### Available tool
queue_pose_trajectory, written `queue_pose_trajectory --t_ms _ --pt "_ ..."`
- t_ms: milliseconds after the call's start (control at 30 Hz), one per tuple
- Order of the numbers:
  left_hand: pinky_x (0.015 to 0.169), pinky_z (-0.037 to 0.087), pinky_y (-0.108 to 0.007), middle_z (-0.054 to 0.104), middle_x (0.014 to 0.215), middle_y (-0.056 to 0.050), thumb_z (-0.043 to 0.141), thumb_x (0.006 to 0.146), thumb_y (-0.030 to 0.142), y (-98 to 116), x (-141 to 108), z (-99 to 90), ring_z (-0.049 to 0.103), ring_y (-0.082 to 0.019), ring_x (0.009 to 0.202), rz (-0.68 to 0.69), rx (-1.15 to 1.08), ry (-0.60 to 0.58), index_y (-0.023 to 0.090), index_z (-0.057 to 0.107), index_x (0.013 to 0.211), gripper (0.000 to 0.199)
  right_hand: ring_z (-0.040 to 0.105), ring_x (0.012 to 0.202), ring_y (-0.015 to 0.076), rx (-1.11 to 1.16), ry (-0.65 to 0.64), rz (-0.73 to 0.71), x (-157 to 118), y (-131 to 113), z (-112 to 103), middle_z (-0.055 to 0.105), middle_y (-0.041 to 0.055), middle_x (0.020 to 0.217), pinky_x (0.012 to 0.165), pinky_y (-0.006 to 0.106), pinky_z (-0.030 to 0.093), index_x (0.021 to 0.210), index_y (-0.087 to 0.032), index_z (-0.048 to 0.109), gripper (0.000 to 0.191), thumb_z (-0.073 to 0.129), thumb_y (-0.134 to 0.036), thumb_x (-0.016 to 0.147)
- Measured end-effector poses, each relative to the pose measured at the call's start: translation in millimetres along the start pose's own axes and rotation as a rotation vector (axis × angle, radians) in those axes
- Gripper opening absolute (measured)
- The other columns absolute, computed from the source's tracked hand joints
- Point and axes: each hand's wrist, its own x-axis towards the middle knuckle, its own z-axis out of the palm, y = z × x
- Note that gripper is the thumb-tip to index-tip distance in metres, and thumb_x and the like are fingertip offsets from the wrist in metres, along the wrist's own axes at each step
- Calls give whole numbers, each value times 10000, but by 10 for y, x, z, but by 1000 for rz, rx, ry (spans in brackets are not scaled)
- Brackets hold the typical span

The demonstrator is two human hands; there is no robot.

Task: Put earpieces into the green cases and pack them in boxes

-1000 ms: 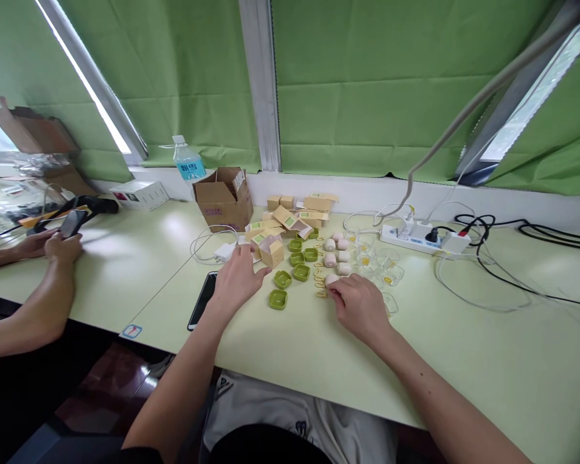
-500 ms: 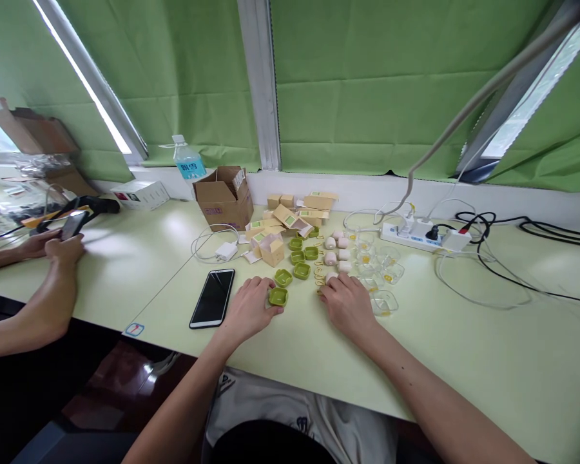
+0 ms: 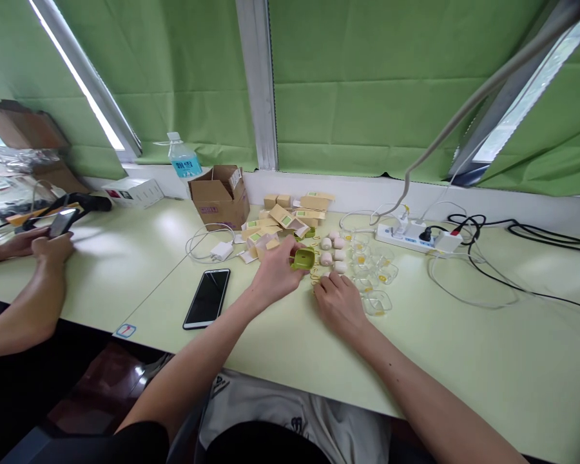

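Note:
A small square green cup (image 3: 303,259) is held up by my left hand (image 3: 276,272), its open side facing me. My left hand and the cup hide most of the other green cups. Close to its right, my right hand (image 3: 338,301) rests on the table with fingers bent down beside the small gold hooks (image 3: 314,274); what its fingertips touch is too small to tell. Pale pink rounded pieces (image 3: 325,258) stand in two columns just beyond my right hand. Clear plastic cups (image 3: 377,303) with yellow bits lie to the right.
Flattened small boxes (image 3: 290,219) lie behind the cups, near an open cardboard box (image 3: 220,198) and a water bottle (image 3: 183,158). A phone (image 3: 207,298) and a white charger (image 3: 221,251) lie left. A power strip (image 3: 401,237) with cables is back right. Another person's hands (image 3: 48,245) hold a phone far left.
My left hand has lifted the nearest green cup and moved it up and right, toward my right hand. The view has shifted slightly.

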Motion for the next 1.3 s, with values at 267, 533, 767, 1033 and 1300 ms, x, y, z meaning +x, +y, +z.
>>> queue_pose_trajectory --t_ms 267,533,767,1033,1300 --pt "941 611 -430 757 1083 -56 798 768 195 -437 111 301 737 -247 997 -13 -137 54 234 669 1098 356 611 822 256 443 265 195 -43 155 -205 700 93 883 752 378 443 981 -220 633 148 499 -178 1030" --pt "1021 588 -473 728 1381 -149 907 685 170 -369 -22 340 717 -311 1254 -81 -438 -159 213 580 992 451 678 742 218 815 479 349 -79 223 -364 718 39 882 720 366 547 1122 -271 608 114 524 -245 1049" --pt "939 567 -363 762 1079 -72 972 630 177 -344 -54 385 733 -216 1016 -51 -602 -178 171 651 1052 530 729 752 181 930 533 289 -65 229 -358 744 29 884 723 331 607 1113 -251 681 168 514 -258 1093" --pt "941 586 -350 777 1195 -128 1004 679 201 -398 -34 402 755 -241 1086 -18 -927 -307 171 692 1161 575 756 801 183 1226 476 381 -70 214 -405 794 58 1012 778 350 674 1119 -253 766 160 639 -330 1059" --pt "1025 557 -338 756 1303 -129 885 870 312 -290 -64 343 722 -245 1178 -42 -997 -356 217 743 1377 535 720 771 176 1274 494 380 -62 245 -460 768 33 889 725 326 654 1110 -240 793 163 766 -286 956"
